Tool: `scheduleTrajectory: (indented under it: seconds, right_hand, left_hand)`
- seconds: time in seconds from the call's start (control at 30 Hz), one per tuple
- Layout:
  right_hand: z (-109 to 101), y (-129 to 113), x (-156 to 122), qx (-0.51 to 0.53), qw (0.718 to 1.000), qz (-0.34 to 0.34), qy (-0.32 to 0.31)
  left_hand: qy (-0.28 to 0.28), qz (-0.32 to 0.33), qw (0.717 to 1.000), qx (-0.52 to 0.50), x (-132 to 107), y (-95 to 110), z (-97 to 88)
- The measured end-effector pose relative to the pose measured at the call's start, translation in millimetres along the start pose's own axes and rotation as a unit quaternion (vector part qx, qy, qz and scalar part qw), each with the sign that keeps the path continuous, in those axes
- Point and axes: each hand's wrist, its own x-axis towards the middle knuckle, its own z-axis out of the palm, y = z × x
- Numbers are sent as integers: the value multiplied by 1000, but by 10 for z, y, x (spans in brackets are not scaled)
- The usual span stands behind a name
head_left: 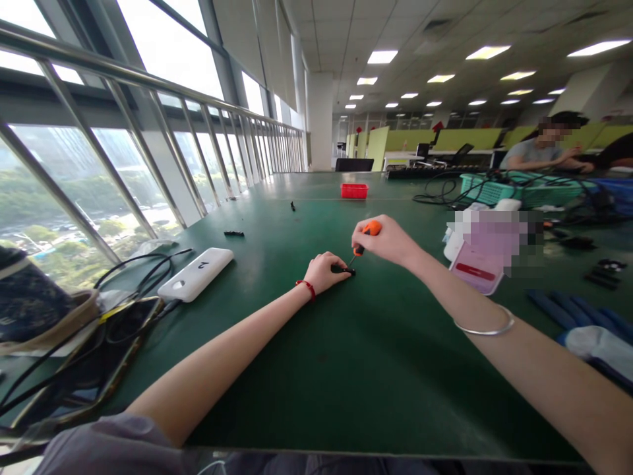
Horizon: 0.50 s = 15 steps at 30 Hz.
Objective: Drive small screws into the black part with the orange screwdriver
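My left hand (326, 272) rests on the green table with its fingers closed on a small black part (349, 271), pressing it against the surface. Most of that part is covered by the fingers, so its exact kind cannot be told. My right hand (384, 239) grips an orange and black screwdriver (372, 228) from above, fist round the handle. The screwdriver leans, its thin shaft running down and left to the black part, where the tip seems to touch it.
On the green table (316, 369) stand a red bin (354, 190), a white power bank (196, 274) and small black pieces (234, 233). Left lie cables and a dark phone (89, 369). Right are a pink-screened phone (482, 264), a teal basket (524, 189) and blue-handled tools (568, 310). A person sits beyond.
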Motion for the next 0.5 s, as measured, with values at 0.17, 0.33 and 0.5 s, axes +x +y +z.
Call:
scheduleTrajectory:
  seconds: [0.17, 0.33, 0.5]
  right_hand:
    - [204, 481, -246, 48, 990, -7, 131]
    - [553, 824, -460, 25, 999, 1, 29]
    - [624, 779, -468, 52, 998, -14, 15]
  left_hand:
    - [9, 23, 1000, -6, -39, 61, -33]
    - [38, 77, 996, -37, -178, 153, -91]
    - [79, 75, 992, -69, -286, 198, -133]
